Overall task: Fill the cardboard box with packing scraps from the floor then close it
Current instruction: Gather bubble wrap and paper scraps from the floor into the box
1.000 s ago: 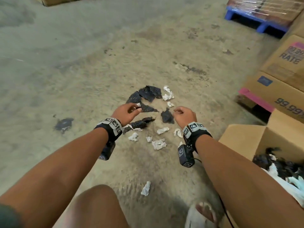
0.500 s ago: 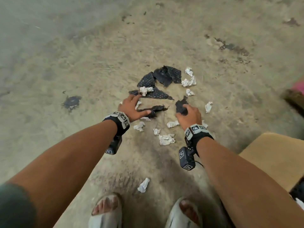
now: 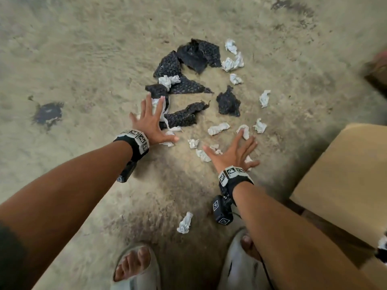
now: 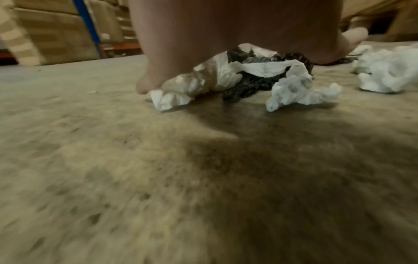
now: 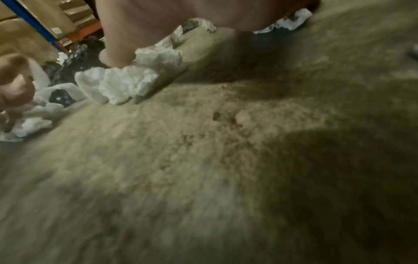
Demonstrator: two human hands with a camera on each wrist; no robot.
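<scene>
Black bubble-wrap scraps (image 3: 196,55) and crumpled white paper scraps (image 3: 217,128) lie scattered on the concrete floor. My left hand (image 3: 150,122) is spread flat, fingers straight, pressing on white paper (image 4: 210,78) and black wrap (image 4: 248,85) at the left of the pile. My right hand (image 3: 234,153) is also spread flat over several white wads (image 5: 126,80) nearer to me. The cardboard box (image 3: 343,185) shows at the right edge, one flap toward me; its inside is mostly out of view.
One stray white wad (image 3: 185,222) lies between my arms, just ahead of my sandalled feet (image 3: 136,266). A dark stain (image 3: 49,113) marks the floor at left. Stacked cartons and blue racking (image 4: 88,26) stand in the background.
My head tilted down and the box slid mostly out of view. Both hands opened from loosely curled to flat and spread, dropping onto the scraps; the right hand drew back off the black piece.
</scene>
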